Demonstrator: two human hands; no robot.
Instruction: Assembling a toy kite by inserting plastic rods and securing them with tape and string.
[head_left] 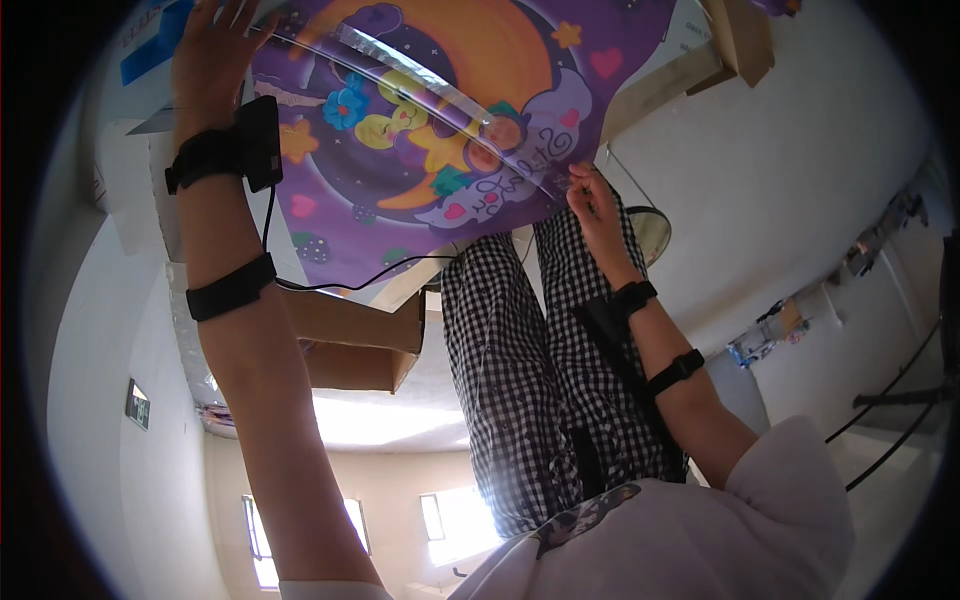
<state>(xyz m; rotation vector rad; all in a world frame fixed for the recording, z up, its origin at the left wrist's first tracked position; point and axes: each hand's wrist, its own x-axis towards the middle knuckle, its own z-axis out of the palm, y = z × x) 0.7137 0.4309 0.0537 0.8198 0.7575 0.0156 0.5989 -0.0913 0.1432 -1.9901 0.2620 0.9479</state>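
Observation:
A glossy purple printed sheet (390, 215) lies spread before me, with an orange moon, stars, flowers and cartoon figures on it. A thin straight line, a fold or a clear film edge, crosses it from the upper left toward the lower right, beside a bright strip of reflection. My left hand (212, 65) rests at the sheet's upper left with its fingers stretched apart; their tips reach the picture's top edge. At the sheet's right edge, my right hand (597, 208) has curled fingers, with thumb and fingertips closed on the margin near the end of that line.
Below the sheet is an open brown cardboard box (360, 335). Cardboard flaps (735, 45) stick out at the upper right. A black cable (350, 287) runs from the device on my left wrist (262, 145). Something round (652, 235) stands beside my checked trousers (510, 370).

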